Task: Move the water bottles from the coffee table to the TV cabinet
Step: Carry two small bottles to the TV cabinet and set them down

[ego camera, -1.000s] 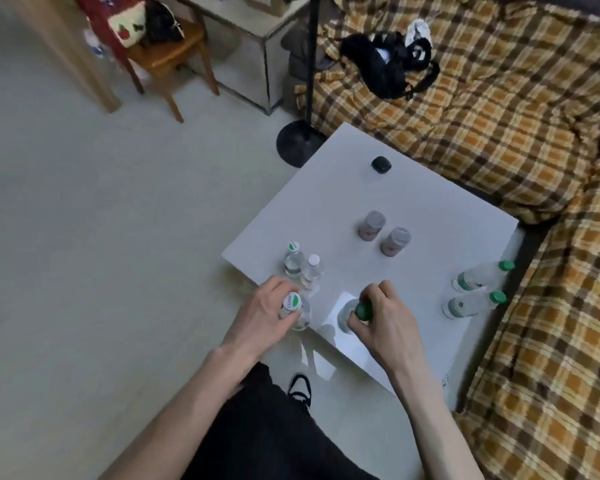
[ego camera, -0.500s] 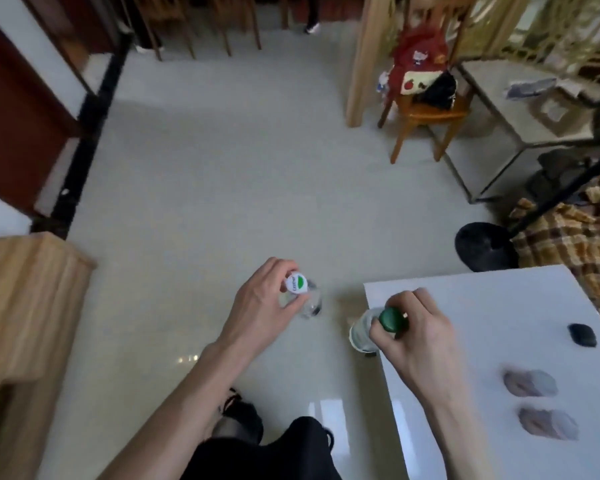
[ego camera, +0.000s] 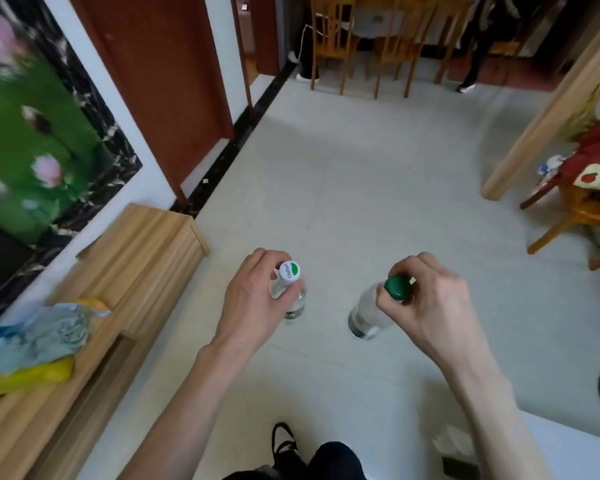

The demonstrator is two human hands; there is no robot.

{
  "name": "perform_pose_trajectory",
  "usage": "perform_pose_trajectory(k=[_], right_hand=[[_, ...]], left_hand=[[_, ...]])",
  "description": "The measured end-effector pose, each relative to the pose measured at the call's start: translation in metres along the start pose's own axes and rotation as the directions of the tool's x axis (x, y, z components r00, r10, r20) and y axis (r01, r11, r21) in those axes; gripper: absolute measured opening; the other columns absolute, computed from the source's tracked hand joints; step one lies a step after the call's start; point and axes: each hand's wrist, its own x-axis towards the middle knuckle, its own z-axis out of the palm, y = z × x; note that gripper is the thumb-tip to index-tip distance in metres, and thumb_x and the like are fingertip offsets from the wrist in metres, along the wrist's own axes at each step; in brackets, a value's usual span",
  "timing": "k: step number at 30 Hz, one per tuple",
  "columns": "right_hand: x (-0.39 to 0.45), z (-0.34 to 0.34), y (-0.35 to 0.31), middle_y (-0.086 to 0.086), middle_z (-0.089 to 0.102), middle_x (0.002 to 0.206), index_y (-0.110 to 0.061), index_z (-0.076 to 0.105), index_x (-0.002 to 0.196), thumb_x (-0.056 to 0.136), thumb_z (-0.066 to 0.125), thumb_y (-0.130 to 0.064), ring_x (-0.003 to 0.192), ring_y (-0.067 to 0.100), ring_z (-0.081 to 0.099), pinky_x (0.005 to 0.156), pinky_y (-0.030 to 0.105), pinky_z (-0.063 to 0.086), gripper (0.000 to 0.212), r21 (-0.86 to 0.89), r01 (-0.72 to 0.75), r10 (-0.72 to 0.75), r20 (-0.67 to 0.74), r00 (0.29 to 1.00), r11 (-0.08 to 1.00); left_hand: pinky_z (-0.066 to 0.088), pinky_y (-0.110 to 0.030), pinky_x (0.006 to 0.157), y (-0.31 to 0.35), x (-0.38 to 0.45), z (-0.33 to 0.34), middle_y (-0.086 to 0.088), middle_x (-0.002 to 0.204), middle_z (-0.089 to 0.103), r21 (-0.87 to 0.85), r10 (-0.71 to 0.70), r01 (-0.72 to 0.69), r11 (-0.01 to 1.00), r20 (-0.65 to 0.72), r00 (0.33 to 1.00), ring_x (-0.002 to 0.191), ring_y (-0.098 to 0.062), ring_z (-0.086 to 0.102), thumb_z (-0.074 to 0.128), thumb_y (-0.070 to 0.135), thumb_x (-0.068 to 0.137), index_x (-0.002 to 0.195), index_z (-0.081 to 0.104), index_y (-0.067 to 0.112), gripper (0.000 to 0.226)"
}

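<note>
Above floor: hands grip 2 bottles [ego camera: 293, 299] caps-up.

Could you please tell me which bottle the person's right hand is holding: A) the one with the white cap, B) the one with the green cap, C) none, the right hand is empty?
B: the right hand grips the green-capped bottle by its top, while the left hand holds the white-capped bottle, both above the floor.
</note>
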Motion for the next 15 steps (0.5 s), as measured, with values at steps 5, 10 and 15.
perform_pose_trajectory(k=[5,10,15], right_hand=[[0.076,0.056,-0.053,0.002,0.058,0.078,-0.011,0.066,0.08,0.074,0.078,-0.011,0.061,0.022,0.055,0.057,0.03,0.045,0.014,0.046,0.102,-0.105,0.067,0.992,0.994],[0.151,0.112,-0.1,0.002,0.059,0.079,-0.011,0.067,0.08,0.073,0.079,-0.011,0.064,0.021,0.056,0.062,0.033,0.047,0.013,0.09,0.21,-0.222,0.151,0.963,0.974],[0.223,0.175,-0.14,-0.001,0.058,0.079,-0.015,0.066,0.078,0.072,0.078,-0.016,0.066,0.019,0.056,0.062,0.033,0.049,0.013,0.13,0.284,-0.307,0.217,0.927,0.95]], left_hand=[[0.047,-0.023,0.073,-0.061,0.035,-0.048,0.02,0.105,0.058,-0.009,-0.055,0.055,0.998,-0.108,0.993,0.097,-0.005,0.059,0.064,0.053,0.086,0.107,0.053,0.043,0.025],[0.042,-0.012,0.076,-0.106,0.073,-0.091,0.019,0.105,0.06,-0.011,-0.135,0.135,0.991,-0.201,0.97,0.101,-0.002,0.058,0.067,0.049,0.088,0.109,0.057,0.04,0.025],[0.039,-0.005,0.079,-0.152,0.112,-0.129,0.019,0.102,0.06,0.024,-0.201,0.215,0.976,-0.267,0.943,0.102,0.002,0.055,0.073,0.042,0.09,0.11,0.058,0.038,0.026]])
